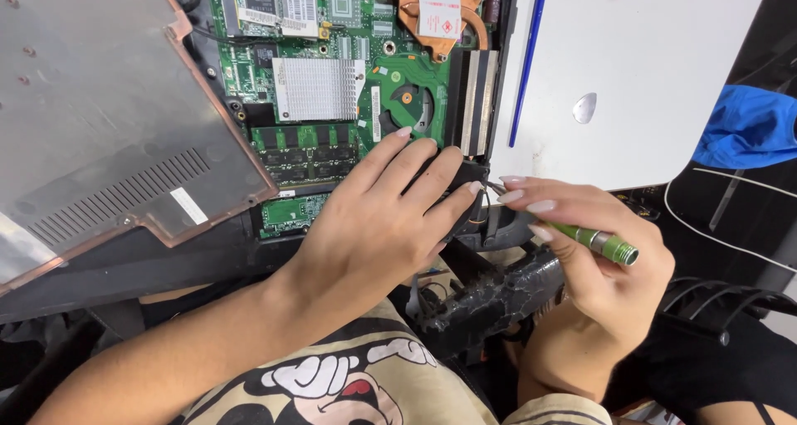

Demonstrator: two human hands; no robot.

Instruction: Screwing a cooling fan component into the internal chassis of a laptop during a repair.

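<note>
Working a screwdriver at the laptop's corner

Pressing flat, fingers together, the left hand (386, 217) rests on the black corner of the opened laptop with its green circuit board (332, 101). Just right of that corner, the right hand (594, 255) pinches a slim green-handled metal screwdriver (594, 241), tip at the hinge. Left of the board lies a grey metal cover panel (100, 118).

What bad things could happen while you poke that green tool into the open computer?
The screwdriver in the right hand could slip off the corner and scratch the bare green circuit board. The left hand rests on the parts and might press them too hard. The loose grey cover could slide off.
</note>
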